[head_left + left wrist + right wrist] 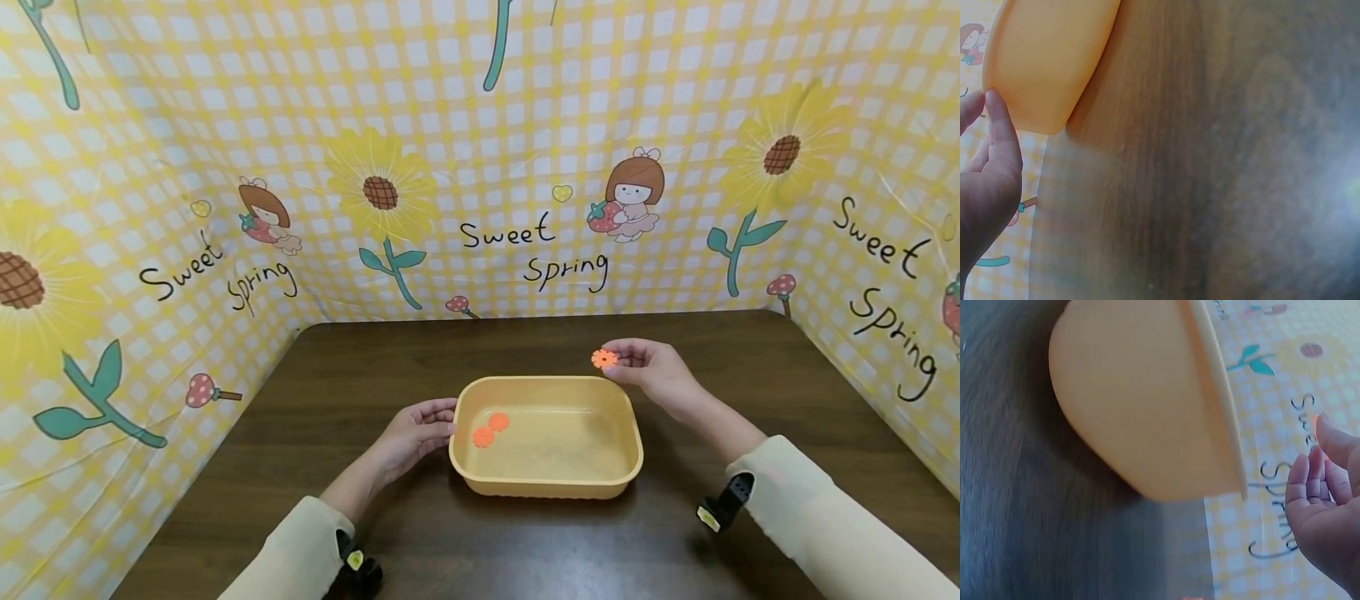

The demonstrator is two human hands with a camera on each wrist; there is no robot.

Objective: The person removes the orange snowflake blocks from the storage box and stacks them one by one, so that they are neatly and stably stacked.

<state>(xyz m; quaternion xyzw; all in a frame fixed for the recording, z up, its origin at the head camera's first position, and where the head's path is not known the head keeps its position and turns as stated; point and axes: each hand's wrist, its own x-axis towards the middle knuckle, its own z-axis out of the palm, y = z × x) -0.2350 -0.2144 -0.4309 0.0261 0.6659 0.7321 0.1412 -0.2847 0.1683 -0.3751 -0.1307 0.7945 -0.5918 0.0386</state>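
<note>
A yellow plastic basin (547, 487) stands on the dark wooden table. Two orange notched discs (491, 429) lie inside it, near its left end. My left hand (411, 437) pinches the left rim of the basin between thumb and fingers, which also shows at the basin's edge (1054, 69) in the left wrist view. Above and behind the basin's far right corner, my right hand (652, 371) holds another orange disc (603, 358), flower-shaped with a small centre hole, between thumb and fingertips. In the right wrist view that disc (1315, 425) is mostly hidden behind the thumb.
Brown tabletop (360, 358) surrounds the basin. A yellow checked cloth (510, 150) printed with flowers and figures hangs at the back and both sides. Each wrist carries a black strapped camera (723, 502).
</note>
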